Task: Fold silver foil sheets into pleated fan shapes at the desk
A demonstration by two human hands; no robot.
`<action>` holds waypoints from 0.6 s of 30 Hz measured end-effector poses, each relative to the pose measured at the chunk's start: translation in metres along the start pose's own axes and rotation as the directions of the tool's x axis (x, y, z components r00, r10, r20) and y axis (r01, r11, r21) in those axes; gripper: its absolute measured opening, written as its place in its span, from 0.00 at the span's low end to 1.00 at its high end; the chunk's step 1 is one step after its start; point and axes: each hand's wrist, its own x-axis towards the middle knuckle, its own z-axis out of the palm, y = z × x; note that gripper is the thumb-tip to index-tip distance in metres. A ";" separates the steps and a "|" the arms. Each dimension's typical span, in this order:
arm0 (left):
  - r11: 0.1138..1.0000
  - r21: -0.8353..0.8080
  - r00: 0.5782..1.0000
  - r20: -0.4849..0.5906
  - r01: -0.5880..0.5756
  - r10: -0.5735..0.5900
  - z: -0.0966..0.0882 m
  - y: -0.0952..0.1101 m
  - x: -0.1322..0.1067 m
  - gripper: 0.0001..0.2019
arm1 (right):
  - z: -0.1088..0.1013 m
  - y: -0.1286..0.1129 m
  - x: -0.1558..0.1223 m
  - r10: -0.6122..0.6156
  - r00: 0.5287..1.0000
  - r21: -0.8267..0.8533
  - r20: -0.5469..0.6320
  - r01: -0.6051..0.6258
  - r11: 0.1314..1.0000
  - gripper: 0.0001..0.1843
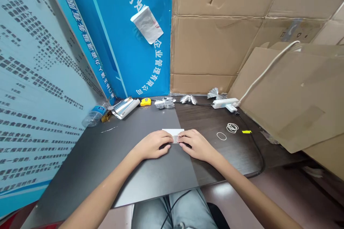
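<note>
A small white sheet of paper or foil [173, 133] lies flat on the dark table [150, 179], near its middle. My left hand [153, 145] pinches the sheet's near left edge with curled fingers. My right hand [195, 145] pinches the near right edge the same way. The two hands' fingertips almost meet over the sheet's near edge, which looks folded up. Both forearms reach in from the bottom of the view.
Along the table's back stand a roll of silver foil [125, 107], a plastic bottle [94, 115], a yellow tape measure [145, 102], several silver foil fans [165, 103] and a white power strip [225, 103]. Rubber bands [232, 127] lie at the right. Cardboard walls the back and right.
</note>
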 end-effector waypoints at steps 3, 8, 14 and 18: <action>0.993 -0.116 1.000 -0.012 0.012 -0.014 0.001 0.003 0.002 0.17 | -0.002 -0.002 -0.001 0.023 1.000 0.054 0.010 -0.024 0.998 0.09; 0.975 -0.201 0.988 -0.101 0.093 -0.115 0.010 -0.010 -0.001 0.22 | -0.003 0.002 0.002 0.071 0.997 0.152 0.022 -0.074 0.986 0.09; 0.908 -0.131 0.888 -0.196 0.397 -0.416 0.018 -0.019 0.001 0.28 | 0.001 0.010 0.007 0.127 0.991 0.268 0.027 -0.130 0.955 0.07; 0.866 -0.119 0.851 -0.160 0.486 -0.500 0.012 -0.012 0.007 0.21 | 0.000 0.011 0.011 0.229 0.973 0.353 0.039 -0.228 0.907 0.04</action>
